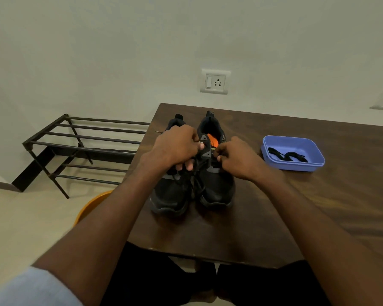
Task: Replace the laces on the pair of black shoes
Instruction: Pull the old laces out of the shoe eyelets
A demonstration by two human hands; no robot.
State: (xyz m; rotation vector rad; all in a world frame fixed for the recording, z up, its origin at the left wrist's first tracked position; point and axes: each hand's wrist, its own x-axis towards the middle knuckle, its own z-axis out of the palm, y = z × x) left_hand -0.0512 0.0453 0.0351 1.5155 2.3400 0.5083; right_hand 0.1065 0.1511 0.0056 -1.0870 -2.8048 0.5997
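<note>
Brown wood table fills the lower right of the frame, and my pair of black shoes sits near its middle, toes toward me. I think the table is hard and steady, so I can pull without anything sliding far.

Next biggest are the shoes. The left shoe and the right shoe touch side by side. They look light, with soft cloth tops and a firm bottom. I would hold one by its firm side near the lace holes, not by the floppy tongue.

A blue tray sits to the right of the shoes, apart from them. Spare black laces lie curled inside it.

My left hand is curled and grips the top of the right shoe and a bunch of loose old lace. My right hand pinches lace by the top holes.

Lace is thin, bendy and a bit slippery. I think pinching close to its stiff tip works best.
</note>
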